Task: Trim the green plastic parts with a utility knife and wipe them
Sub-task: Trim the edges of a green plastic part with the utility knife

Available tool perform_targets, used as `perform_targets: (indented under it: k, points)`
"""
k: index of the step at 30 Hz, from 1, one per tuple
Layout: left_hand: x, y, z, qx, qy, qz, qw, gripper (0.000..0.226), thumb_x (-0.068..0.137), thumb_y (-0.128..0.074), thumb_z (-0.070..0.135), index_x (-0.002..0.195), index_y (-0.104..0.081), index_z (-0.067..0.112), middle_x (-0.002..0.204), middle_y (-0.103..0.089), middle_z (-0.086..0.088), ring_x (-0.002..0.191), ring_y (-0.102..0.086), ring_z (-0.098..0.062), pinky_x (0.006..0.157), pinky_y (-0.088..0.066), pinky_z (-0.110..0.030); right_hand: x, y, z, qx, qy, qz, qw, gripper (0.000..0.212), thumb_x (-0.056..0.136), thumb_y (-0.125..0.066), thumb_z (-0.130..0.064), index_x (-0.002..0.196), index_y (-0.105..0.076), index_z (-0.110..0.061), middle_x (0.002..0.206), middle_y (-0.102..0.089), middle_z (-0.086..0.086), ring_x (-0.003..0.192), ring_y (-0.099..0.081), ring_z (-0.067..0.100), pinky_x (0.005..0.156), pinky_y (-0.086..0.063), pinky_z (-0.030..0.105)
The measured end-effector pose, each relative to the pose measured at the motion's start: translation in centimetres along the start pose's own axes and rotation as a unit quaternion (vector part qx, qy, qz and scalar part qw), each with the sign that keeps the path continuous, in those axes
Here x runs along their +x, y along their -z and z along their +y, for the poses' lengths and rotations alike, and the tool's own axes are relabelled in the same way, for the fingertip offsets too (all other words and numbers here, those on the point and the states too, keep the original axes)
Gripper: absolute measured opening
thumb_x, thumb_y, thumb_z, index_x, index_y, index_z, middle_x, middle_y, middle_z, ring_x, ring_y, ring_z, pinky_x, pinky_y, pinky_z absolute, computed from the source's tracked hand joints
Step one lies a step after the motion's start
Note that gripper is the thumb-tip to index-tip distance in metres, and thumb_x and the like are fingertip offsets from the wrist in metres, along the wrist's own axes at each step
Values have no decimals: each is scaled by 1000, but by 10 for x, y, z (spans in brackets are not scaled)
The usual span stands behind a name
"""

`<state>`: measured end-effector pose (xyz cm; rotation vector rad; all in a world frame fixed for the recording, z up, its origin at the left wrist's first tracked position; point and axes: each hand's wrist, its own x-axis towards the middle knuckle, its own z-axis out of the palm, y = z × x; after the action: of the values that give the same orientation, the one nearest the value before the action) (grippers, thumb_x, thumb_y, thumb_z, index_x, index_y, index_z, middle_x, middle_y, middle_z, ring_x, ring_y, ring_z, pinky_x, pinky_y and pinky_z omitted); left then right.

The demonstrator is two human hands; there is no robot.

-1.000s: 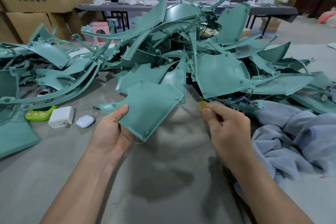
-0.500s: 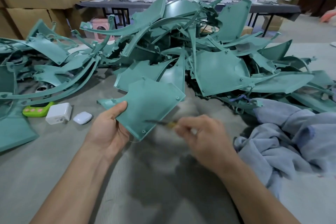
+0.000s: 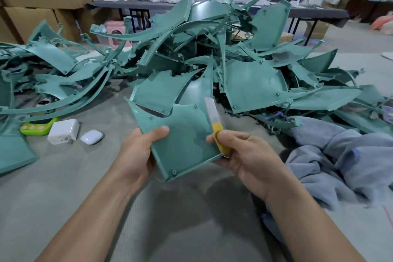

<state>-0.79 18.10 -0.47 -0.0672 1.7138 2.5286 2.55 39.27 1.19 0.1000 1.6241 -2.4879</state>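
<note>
At the left of the grey bench [image 3: 191, 229] lie a lime-green gadget [image 3: 36, 127], a white charger [image 3: 63, 131] just beside it, and a white earbud case [image 3: 91, 137] near the charger. The left hand [image 3: 138, 155] grips the left edge of a green part [image 3: 182, 140], with the thumb curled over its face and the fingers beneath. The part is held tilted above the bench, between the two hands. A knife [image 3: 214, 121] with a yellow handle lies along the part's right edge, its blade out and pointing away from the person. The right hand [image 3: 248, 155] pinches the handle, thumb on top, right at the part's lower right corner. Behind the hands a tangled pile [image 3: 251, 83] of green parts spreads across the bench. At the right, a crumpled blue cloth [image 3: 340, 155] lies against the pile's near edge.
</note>
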Motion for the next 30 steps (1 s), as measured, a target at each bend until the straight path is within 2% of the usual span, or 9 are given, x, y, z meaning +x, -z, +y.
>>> perform_targets:
  k: [4, 6, 8, 13, 17, 20, 23, 26, 30]
  points:
    - [3, 0, 1, 13, -16, -18, 1000, 39, 93, -57, 44, 106, -80, 15, 103, -78, -8, 89, -76, -20, 64, -60, -28, 7, 5, 1, 91, 2, 96, 991, 23, 94, -63, -14, 82, -76, 1, 86, -76, 13, 76, -74, 18, 68, -63, 32]
    - [3, 5, 7, -21, -21, -38, 999, 50, 95, -53, 47, 121, -71, 9, 115, -75, -13, 104, -74, -24, 72, -62, -31, 10, 7, 0, 160, 9, 106, 981, 29, 94, -63, -14, 73, -78, -1, 86, -75, 14, 78, -75, 20, 71, -63, 33]
    - [1, 6, 10, -11, -48, -80, 996, 54, 79, -67, 34, 126, -69, 9, 122, -73, -13, 112, -71, -27, 78, -62, -31, 10, 3, 3, 182, 28, 90, 979, 24, 84, -67, -18, 70, -80, -4, 88, -76, 13, 80, -75, 19, 76, -63, 33]
    - [-20, -2, -1, 76, -127, -185, 972, 64, 39, -94, 8, 98, -82, 31, 93, -79, 2, 83, -75, -10, 62, -59, -24, 11, -20, 20, 177, 38, 99, 978, 21, 74, -70, -23, 79, -80, -5, 105, -75, 19, 104, -70, 34, 100, -56, 46]
    - [-26, -16, -8, 145, -169, -290, 931, 76, 63, -90, 2, 120, -71, 47, 124, -72, 15, 116, -67, -6, 90, -55, -20, 15, -23, 26, 256, -4, 82, 963, 27, 75, -68, -25, 87, -78, -2, 122, -69, 27, 127, -58, 44, 113, -42, 56]
    - [-25, -28, -15, 193, -206, -236, 930, 51, 73, -82, 31, 120, -71, 50, 126, -72, 14, 119, -67, -9, 96, -54, -23, 13, -25, 27, 274, -15, 46, 960, 28, 81, -66, -26, 90, -79, -2, 125, -68, 28, 127, -58, 44, 114, -40, 57]
    - [-23, -33, -21, 192, -217, -30, 957, 30, 67, -75, 48, 95, -75, 57, 96, -76, 25, 89, -71, 5, 80, -54, -11, 14, -22, 28, 223, -12, 48, 974, 30, 80, -65, -27, 94, -78, -4, 120, -72, 22, 118, -67, 36, 104, -49, 46]
    - [-15, -27, -13, 183, -247, 121, 944, 13, 70, -74, 38, 72, -73, 51, 66, -68, 20, 57, -58, 6, 57, -48, -16, 14, -18, 29, 171, 21, 68, 983, 34, 78, -66, -24, 104, -77, -4, 118, -75, 11, 106, -73, 20, 96, -48, 37]
    - [-9, -8, -9, 259, -276, 184, 907, 18, 83, -75, 22, 71, -70, 34, 65, -68, 15, 55, -55, -1, 52, -44, -19, 6, -12, 21, 1, 93, 56, 994, 28, 81, -64, -35, 85, -82, -14, 121, -75, -1, 112, -69, 9, 91, -49, 32]
